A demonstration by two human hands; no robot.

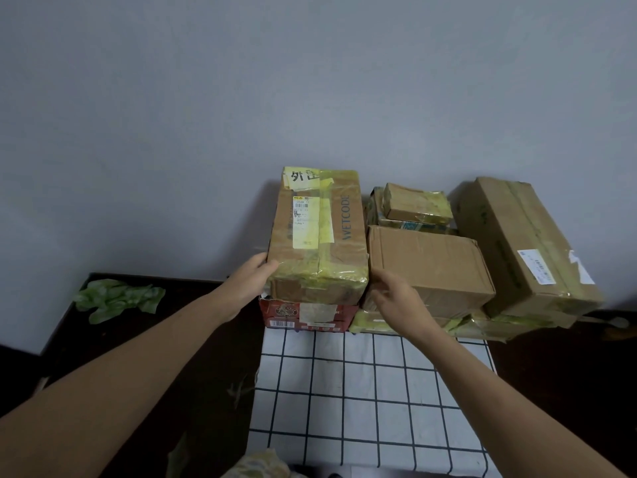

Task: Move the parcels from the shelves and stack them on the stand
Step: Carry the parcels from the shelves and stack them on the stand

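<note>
Both forearms bare, extended forward. Left hand (253, 281): thumb laid over the near corner of the taped parcel (317, 232), fingers hidden behind its side, apparently gripping. Right hand (396, 298): back uppermost, fingers loosely spread and relaxed, holding nothing.

Crumpled green plastic (117, 298) on the dark floor (155, 357) at far left, plain grey wall (310, 81) beyond.
</note>
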